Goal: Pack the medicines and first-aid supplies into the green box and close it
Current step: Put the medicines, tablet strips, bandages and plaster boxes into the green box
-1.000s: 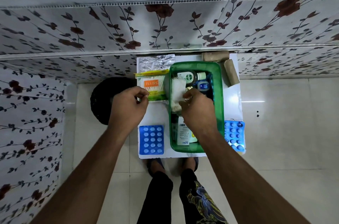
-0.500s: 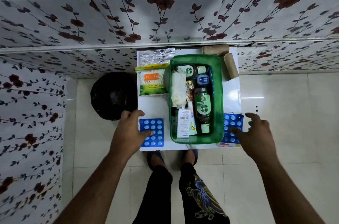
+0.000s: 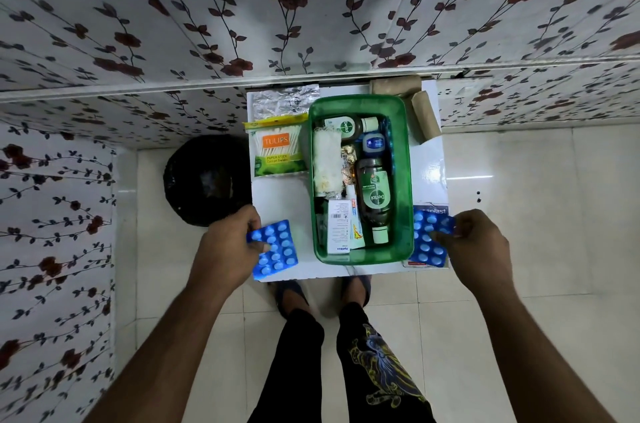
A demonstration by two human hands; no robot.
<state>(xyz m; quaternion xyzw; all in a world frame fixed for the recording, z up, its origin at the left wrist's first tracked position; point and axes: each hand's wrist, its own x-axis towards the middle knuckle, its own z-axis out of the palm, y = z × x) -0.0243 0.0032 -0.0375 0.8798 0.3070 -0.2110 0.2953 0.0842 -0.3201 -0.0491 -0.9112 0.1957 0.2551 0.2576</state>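
Both hands (image 3: 228,246) now on blisters (Dettol (image 3: 375,195) boxed)

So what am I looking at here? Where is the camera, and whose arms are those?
There is no machine: a person is packing a first-aid kit with bare hands. The single picture comes from a wide-angle camera on the person's head, looking down, so you see both arms and even the feet below the small white table.

In the middle sits the open green box, already holding two brown antiseptic bottles, a white gauze-like roll, small boxes and a little blue jar. Still outside it are a pack of cotton swabs, a silver foil strip and two brown rolls by the wall.

The left hand grips a blue blister strip of pills. The right hand grips a second blue strip, lying over a plaster packet. No lid is visible.
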